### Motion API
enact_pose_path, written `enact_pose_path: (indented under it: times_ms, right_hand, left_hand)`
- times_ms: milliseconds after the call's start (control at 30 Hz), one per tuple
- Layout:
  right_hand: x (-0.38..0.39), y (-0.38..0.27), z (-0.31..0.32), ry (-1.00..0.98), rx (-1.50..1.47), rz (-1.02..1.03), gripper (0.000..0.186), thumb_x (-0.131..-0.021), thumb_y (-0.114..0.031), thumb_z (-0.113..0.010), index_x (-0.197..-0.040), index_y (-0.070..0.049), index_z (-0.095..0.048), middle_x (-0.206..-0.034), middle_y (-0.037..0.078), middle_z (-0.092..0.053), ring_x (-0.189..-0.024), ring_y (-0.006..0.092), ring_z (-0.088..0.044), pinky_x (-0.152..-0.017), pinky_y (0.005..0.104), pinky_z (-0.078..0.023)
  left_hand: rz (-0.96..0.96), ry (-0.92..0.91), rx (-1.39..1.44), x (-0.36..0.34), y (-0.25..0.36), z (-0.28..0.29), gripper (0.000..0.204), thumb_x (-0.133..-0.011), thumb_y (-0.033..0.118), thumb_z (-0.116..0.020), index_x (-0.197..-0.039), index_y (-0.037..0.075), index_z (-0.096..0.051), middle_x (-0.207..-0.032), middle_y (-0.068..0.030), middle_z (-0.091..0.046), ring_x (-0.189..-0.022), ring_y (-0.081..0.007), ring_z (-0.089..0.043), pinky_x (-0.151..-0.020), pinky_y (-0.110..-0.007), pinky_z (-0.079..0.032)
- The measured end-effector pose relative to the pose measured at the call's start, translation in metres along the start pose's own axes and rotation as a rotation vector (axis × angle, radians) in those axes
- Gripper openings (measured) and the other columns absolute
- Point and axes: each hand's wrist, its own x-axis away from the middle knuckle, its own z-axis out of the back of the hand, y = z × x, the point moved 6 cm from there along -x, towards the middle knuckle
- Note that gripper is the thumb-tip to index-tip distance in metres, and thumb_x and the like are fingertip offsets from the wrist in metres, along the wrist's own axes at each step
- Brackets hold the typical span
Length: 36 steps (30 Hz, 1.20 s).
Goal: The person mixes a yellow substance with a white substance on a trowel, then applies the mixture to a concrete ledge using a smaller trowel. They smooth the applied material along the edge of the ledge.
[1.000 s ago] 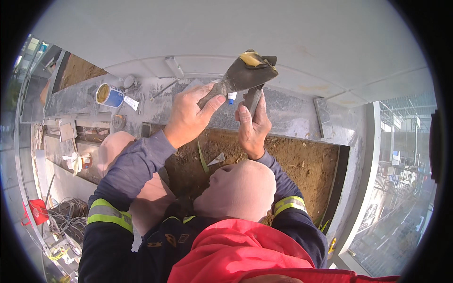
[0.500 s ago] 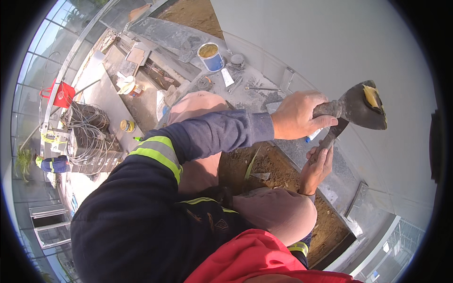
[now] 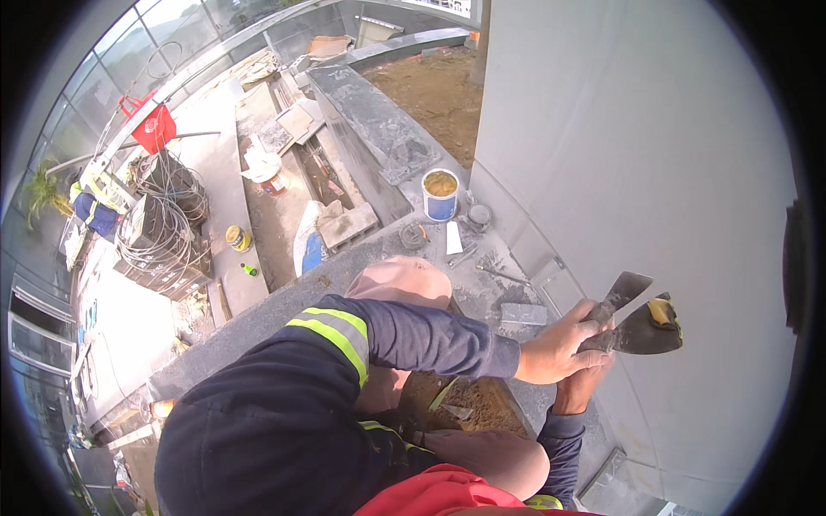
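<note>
Two hands, close together, right of centre in front of a pale grey panel (image 3: 641,181). Left hand (image 3: 552,351): fingers wrapped around the handle of a wide putty knife (image 3: 638,337), thumb along the near side. Blade points right, yellow paste (image 3: 661,313) heaped near its far edge. Right hand (image 3: 588,379): mostly hidden behind the left; cannot tell its exact grip. Narrow putty knife (image 3: 629,289) sits just beside the wide one, blade angled up and right; its handle runs in among the fingers, can't tell which hand has it. Both blades are up in front of the panel.

Below the left forearm: strip of brown soil (image 3: 482,406) between the knees. On the grey ledge past the left hand: flat grey block (image 3: 523,314), thin bar (image 3: 502,275), white slip (image 3: 453,238), small round grey item (image 3: 478,217), and an upright blue-and-white bucket (image 3: 441,209) with yellow paste inside.

Further left: hollow concrete block (image 3: 344,227), white-and-orange tub (image 3: 274,184), yellow can (image 3: 238,238) on a board. Beyond those, tangled cables (image 3: 163,245) over dark stacked blocks, red bag (image 3: 155,131) near a rail. Another person (image 3: 96,213), bent over, at far left.
</note>
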Motion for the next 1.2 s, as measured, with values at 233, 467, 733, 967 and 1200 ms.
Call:
enact_pose_path:
  times_ms: [233, 467, 733, 967, 1200]
  right_hand:
    - [-0.062, -0.026, -0.033, -0.066, 0.318, 0.058, 0.009, -0.095, -0.008, -0.058, -0.095, 0.001, -0.057, -0.089, 0.004, -0.061, -0.078, 0.0115, -0.058, -0.077, 0.0271, -0.05]
    - [-0.067, 0.042, -0.111, -0.449, 0.371, -0.038, 0.062, -0.097, -0.025, -0.064, -0.146, 0.003, -0.037, -0.152, 0.022, -0.03, -0.136, 0.035, -0.039, -0.108, 0.0465, -0.04]
    - [-0.069, 0.163, -0.084, -0.902, 1.076, -0.182, 0.06, -0.096, -0.037, -0.068, -0.14, 0.002, -0.054, -0.136, 0.031, -0.057, -0.128, 0.044, -0.055, -0.106, 0.0463, -0.046]
    - [-0.1, 0.252, -0.177, -1.118, 1.365, -0.038, 0.042, -0.095, -0.033, -0.066, -0.123, -0.001, -0.065, -0.121, 0.024, -0.067, -0.116, 0.041, -0.063, -0.099, 0.0486, -0.05]
    - [-0.122, 0.29, -0.24, -0.729, 1.308, -0.024, 0.031, -0.093, -0.033, -0.067, -0.106, -0.005, -0.069, -0.109, 0.021, -0.071, -0.102, 0.0401, -0.068, -0.089, 0.0503, -0.054]
  left_hand:
    - [-0.067, 0.303, -0.048, -0.019, 0.003, 0.105, 0.043, -0.096, 0.028, -0.07, -0.115, -0.009, -0.06, -0.13, -0.0212, -0.043, -0.121, -0.0368, -0.049, -0.102, -0.044, -0.043]
    - [-0.088, 0.415, -0.291, -0.042, -0.01, 0.174, 0.048, -0.091, 0.031, -0.074, -0.107, -0.012, -0.061, -0.129, -0.0261, -0.044, -0.117, -0.0403, -0.051, -0.097, -0.044, -0.044]
    - [-0.262, 0.612, -0.688, -0.037, 0.008, 0.272, 0.031, -0.089, 0.027, -0.074, -0.097, -0.003, -0.07, -0.09, -0.0179, -0.063, -0.088, -0.0316, -0.061, -0.076, -0.041, -0.048]
    - [-0.144, 0.684, -0.662, -0.024, 0.019, 0.312, 0.026, -0.085, 0.021, -0.076, -0.089, -0.003, -0.069, -0.09, -0.0206, -0.064, -0.089, -0.034, -0.057, -0.079, -0.043, -0.045]
    - [-0.115, 0.662, -0.71, -0.019, 0.012, 0.33, 0.029, -0.084, 0.024, -0.076, -0.087, -0.004, -0.067, -0.09, -0.0211, -0.062, -0.088, -0.0356, -0.058, -0.08, -0.043, -0.044]
